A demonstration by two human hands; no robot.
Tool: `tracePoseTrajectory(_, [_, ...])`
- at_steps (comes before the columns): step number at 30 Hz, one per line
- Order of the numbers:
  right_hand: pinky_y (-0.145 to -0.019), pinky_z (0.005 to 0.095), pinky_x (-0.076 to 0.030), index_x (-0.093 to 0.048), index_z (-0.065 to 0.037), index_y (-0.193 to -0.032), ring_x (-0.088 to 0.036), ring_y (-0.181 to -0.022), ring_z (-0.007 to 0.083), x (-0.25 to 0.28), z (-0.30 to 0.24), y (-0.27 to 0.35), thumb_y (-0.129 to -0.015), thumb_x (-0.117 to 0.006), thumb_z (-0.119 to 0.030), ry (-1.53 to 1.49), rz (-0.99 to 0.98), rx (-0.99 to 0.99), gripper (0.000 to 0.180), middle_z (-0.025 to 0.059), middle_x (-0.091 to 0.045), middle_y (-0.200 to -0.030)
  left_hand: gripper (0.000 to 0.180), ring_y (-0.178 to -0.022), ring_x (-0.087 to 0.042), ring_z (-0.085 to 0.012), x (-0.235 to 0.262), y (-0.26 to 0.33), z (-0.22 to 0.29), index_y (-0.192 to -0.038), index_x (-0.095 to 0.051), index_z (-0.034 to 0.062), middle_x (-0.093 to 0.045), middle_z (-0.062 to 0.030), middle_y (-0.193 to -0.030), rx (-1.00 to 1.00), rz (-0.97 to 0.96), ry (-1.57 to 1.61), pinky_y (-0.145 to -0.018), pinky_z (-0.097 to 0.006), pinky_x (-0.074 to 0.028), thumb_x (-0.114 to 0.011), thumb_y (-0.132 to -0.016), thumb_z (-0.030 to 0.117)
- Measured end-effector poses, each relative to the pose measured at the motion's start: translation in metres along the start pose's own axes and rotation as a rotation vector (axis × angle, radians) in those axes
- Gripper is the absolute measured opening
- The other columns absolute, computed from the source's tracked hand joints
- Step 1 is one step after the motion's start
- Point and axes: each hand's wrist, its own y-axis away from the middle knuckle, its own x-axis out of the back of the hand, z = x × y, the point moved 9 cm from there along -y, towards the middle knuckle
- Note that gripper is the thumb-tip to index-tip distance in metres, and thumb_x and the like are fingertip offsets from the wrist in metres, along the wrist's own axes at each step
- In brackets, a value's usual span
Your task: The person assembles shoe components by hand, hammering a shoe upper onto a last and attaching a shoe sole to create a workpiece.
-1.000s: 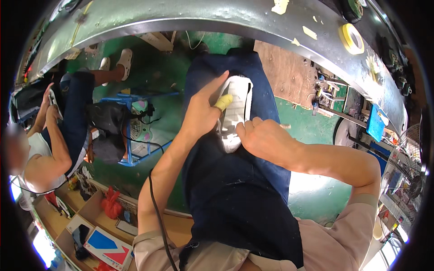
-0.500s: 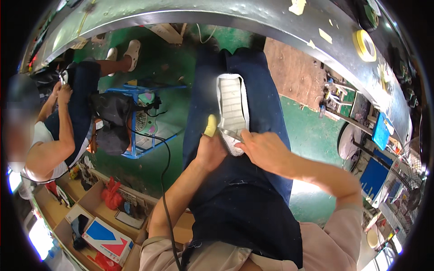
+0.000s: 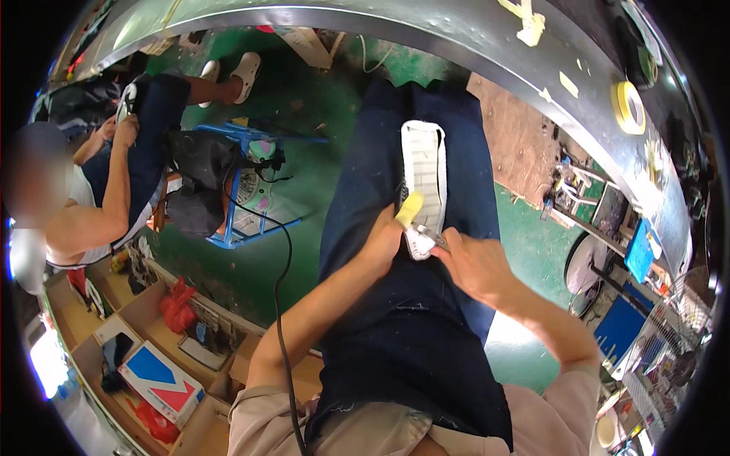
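Note:
A sole-shaped white shoe piece (image 3: 427, 163) lies lengthwise on my thighs, with a raised white rim around a pale, lined inner face. My left hand (image 3: 384, 242) closes on its near left side; a yellow cover (image 3: 410, 207) sits on the thumb, which presses at the rim. In my right hand (image 3: 475, 264) is a small metal hand tool (image 3: 428, 234), its tip touching the near end of the shoe piece close to the left thumb. The fingers hide most of the tool, so its exact kind cannot be told.
A metal bench (image 3: 426, 23) curves across the far side, bearing a tape roll (image 3: 628, 108). At left another person handles a shoe piece (image 3: 128, 102) near a blue stool (image 3: 236, 228). A black cable (image 3: 283, 304) hangs beside my left arm, above compartmented cardboard boxes (image 3: 152, 327).
The whole view has shifted, moving the scene slightly. My left thumb has come over onto the shoe piece, near the tool's tip. The other person's shoe piece shows more fully.

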Motion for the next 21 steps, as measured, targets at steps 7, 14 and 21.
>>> tracePoseTrajectory(7, [-0.069,0.0548,-0.053,-0.054,-0.003,-0.115,-0.072,-0.080,0.0457,0.016,0.023,0.003,-0.112,-0.061,-0.029,-0.607,-0.373,-0.356,0.027,0.0211,-0.073,-0.086,0.073,-0.146,-0.054,-0.0278,0.003,0.030,0.020,-0.174,-0.019,0.0024,-0.053,-0.0229,-0.161,-0.469,0.132,-0.227,-0.121,-0.037,-0.043,-0.044,-0.106,-0.006])
tracePoseTrajectory(14, [-0.070,0.0556,-0.052,-0.054,0.004,-0.118,-0.070,-0.084,0.0481,0.067,0.030,-0.028,-0.112,-0.060,-0.024,-0.204,-0.071,-0.039,0.029,0.0264,-0.071,-0.088,0.072,-0.149,-0.051,-0.0322,-0.031,0.068,0.056,-0.165,-0.038,0.0072,-0.048,-0.0274,-0.161,-0.420,0.028,-0.678,-0.124,-0.041,-0.040,-0.053,-0.097,-0.014])
tracePoseTrajectory(21, [-0.065,0.0474,-0.059,-0.060,0.004,-0.108,-0.076,-0.076,0.0373,0.062,0.000,-0.042,-0.107,-0.064,-0.021,0.113,-0.063,0.054,0.025,0.0203,-0.072,-0.080,0.063,-0.155,-0.043,-0.0300,-0.038,0.003,0.067,-0.171,-0.029,0.0125,-0.034,-0.0166,-0.173,-0.491,-0.048,-0.078,-0.129,-0.043,-0.033,-0.039,-0.109,0.005])
